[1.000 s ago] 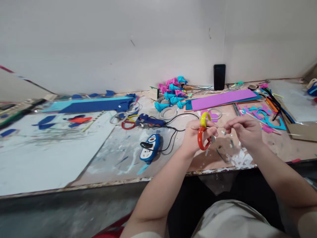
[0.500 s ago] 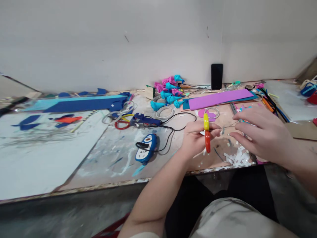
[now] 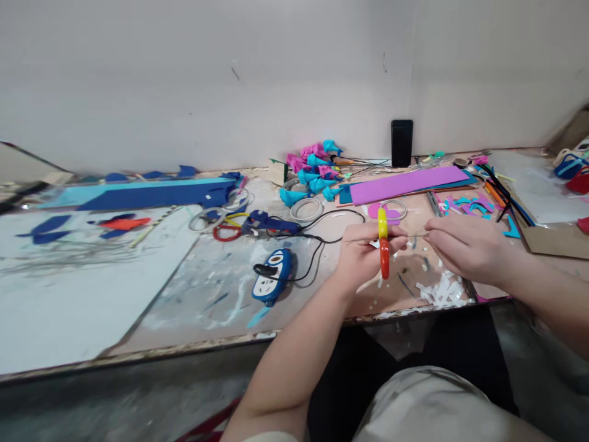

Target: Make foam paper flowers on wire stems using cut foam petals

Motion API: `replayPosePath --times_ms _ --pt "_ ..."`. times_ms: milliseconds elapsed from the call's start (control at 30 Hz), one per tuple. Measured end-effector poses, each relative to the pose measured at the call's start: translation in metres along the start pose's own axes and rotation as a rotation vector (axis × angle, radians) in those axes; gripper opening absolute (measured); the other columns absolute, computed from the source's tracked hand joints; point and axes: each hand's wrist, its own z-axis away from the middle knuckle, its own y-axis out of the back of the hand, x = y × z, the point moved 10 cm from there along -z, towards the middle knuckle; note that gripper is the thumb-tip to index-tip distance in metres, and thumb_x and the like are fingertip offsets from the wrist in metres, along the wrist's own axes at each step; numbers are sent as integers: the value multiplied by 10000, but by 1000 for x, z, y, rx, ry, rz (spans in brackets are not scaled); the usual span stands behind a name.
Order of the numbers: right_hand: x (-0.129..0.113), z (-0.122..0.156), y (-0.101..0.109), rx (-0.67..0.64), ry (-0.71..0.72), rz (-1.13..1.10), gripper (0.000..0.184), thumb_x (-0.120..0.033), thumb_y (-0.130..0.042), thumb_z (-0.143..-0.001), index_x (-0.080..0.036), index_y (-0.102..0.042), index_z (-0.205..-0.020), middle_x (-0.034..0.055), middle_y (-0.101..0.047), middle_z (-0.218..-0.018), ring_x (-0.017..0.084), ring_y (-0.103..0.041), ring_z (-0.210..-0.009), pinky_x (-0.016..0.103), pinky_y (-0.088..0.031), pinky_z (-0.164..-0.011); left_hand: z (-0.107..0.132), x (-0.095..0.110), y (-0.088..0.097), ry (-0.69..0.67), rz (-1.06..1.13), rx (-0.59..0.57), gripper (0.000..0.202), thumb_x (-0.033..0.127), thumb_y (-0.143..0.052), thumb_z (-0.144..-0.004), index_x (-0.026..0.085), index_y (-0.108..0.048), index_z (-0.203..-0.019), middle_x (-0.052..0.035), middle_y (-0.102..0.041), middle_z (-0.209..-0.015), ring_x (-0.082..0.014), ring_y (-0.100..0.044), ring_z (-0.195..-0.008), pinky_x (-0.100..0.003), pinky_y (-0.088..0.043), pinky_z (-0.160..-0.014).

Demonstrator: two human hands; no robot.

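My left hand is closed in a pinch over the right part of the table. A thin wire stretches from its fingertips to my right hand. The fingers of my right hand are pinched together on the wire's other end. Scissors with yellow and red handles also sit in my left hand, seen edge-on, their blades hidden. Beneath the hands lie white paper scraps, and a white ring rests behind them on a pink foam piece.
A purple foam strip and pink and blue wrapped flowers lie along the back. A phone leans on the wall. Left of my hands are a power strip with a black cord and a blue glue gun.
My right hand has moved down and left, closer to my left hand, and its fingers have closed on the wire. My left hand stays almost still with the scissors.
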Motion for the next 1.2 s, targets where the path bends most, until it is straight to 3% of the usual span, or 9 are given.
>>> replayPosePath --times_ms 167,400,600,767,967,1067,1200 --pt "3 1 1 -29 16 15 235 -93 -486 -985 -178 -683 -889 110 -742 -1003 203 -665 -876 348 -576 -764 -1 -6 1 65 48 12 169 338 -861 -761 185 -800 -797 -12 -712 -610 -121 -639 -533 -220 -519 -529" --pt "-6 14 7 134 97 -2 205 -72 -580 -932 -236 -701 -960 77 -747 -1046 241 -675 -1011 447 -596 -840 -1 -7 7 51 -1 55 213 377 -888 -712 187 -802 -752 -16 -697 -622 -121 -618 -550 -226 -501 -515" --pt "2 16 -6 60 32 -53 207 -143 -550 -966 -257 -722 -959 74 -757 -992 217 -698 -896 394 -604 -743 2 -16 2 107 95 9 290 447 -877 -724 181 -807 -818 -34 -717 -653 -142 -648 -563 -251 -541 -534" --pt "-9 12 0 102 116 39 201 -140 -547 -965 -239 -719 -994 93 -762 -966 217 -707 -876 353 -585 -680 0 -11 0 54 77 -11 275 433 -873 -741 176 -800 -804 -33 -716 -657 -136 -643 -568 -251 -546 -553" --pt "2 12 -7 44 -45 -50 257 -160 -520 -985 -237 -718 -1130 85 -757 -931 208 -702 -833 337 -558 -666 2 -11 1 38 45 5 315 482 -847 -763 174 -803 -816 -41 -713 -662 -148 -648 -586 -263 -534 -551" --pt "3 12 -8 37 -66 -67 254 -162 -510 -991 -237 -724 -1106 66 -732 -822 190 -670 -748 319 -535 -644 2 -9 4 8 18 35 253 435 -843 -782 187 -809 -814 -48 -732 -692 -149 -648 -600 -265 -520 -550" --pt "9 7 -6 5 -129 -117 215 -172 -514 -990 -216 -725 -995 56 -729 -822 173 -643 -725 294 -464 -585 1 2 4 -84 -31 21 242 440 -828 -801 199 -812 -800 -54 -748 -701 -168 -670 -613 -298 -542 -598"
